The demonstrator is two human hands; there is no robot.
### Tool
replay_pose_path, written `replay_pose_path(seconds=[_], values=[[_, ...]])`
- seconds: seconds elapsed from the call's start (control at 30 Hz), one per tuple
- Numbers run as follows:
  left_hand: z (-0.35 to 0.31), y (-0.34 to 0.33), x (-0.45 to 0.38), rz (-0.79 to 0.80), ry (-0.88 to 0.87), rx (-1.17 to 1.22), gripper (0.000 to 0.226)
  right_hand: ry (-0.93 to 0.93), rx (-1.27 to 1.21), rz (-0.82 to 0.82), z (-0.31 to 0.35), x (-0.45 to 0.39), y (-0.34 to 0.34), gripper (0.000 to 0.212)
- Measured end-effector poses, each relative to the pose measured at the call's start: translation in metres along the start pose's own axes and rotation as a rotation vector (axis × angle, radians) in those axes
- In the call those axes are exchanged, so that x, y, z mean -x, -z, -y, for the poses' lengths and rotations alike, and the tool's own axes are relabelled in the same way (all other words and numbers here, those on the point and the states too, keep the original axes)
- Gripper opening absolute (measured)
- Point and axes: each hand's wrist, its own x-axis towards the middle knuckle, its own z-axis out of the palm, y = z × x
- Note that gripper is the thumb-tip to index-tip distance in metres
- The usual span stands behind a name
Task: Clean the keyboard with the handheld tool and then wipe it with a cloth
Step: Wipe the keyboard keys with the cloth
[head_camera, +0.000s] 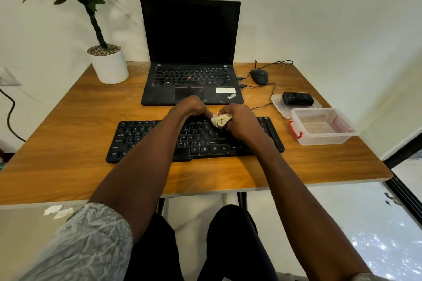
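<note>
The wiping step appears to be in hand, since the handheld tool (297,98) is laid aside on a plastic lid (277,101) at the right of the tabletop (68,125), well apart from both hands. A small crumpled cloth (221,120) is held in the grip of the right hand (239,123), whose fingers are curled round it. One end of the cloth seems to be pinched by the fingers of the left hand (190,107), though this contact is partly hidden. The cloth is held just above the upper middle rows of the keyboard (141,137), which lies flat near the front edge, before the laptop (190,52). It is judged that the cloth is being folded or arranged. For the next move, the cloth should be lowered onto the keys and drawn along the rows with light pressure.
</note>
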Motion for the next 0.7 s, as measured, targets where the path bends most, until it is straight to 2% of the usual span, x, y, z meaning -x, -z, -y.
replay_pose_path(seconds=[0.07,0.2,0.27,0.33,0.37,0.5,0.53,0.57,0.67,0.7], values=[[0.000,0.000,0.001,-0.002,-0.001,0.003,0.056,0.038,0.040,0.039,0.004,0.008,-0.001,0.027],[-0.001,0.001,0.002,0.013,0.009,0.018,0.050,0.103,0.047,0.282,0.000,0.021,0.008,0.033],[-0.001,0.000,0.004,0.011,0.004,0.008,0.049,0.027,-0.008,0.205,-0.002,0.016,0.009,0.031],[-0.001,0.000,0.005,0.005,0.001,0.004,0.051,-0.062,0.079,0.026,0.000,0.011,0.005,0.027],[-0.001,0.000,0.005,0.005,0.003,0.001,0.051,-0.064,0.128,-0.008,0.004,0.014,0.001,0.027],[-0.001,0.000,0.006,-0.003,0.009,-0.021,0.046,0.195,0.116,0.194,0.032,0.043,-0.017,0.029],[-0.001,0.000,0.006,-0.002,0.013,-0.022,0.047,0.207,0.081,0.216,0.032,0.049,-0.019,0.030],[-0.002,0.000,0.006,0.001,0.017,-0.020,0.049,0.162,0.045,0.186,0.028,0.050,-0.018,0.032],[-0.002,0.000,0.010,-0.005,0.006,-0.007,0.055,-0.143,0.025,-0.060,0.006,0.042,-0.010,0.034],[-0.002,0.000,0.011,-0.004,0.006,-0.004,0.056,-0.194,0.053,-0.117,0.003,0.043,-0.009,0.034]])
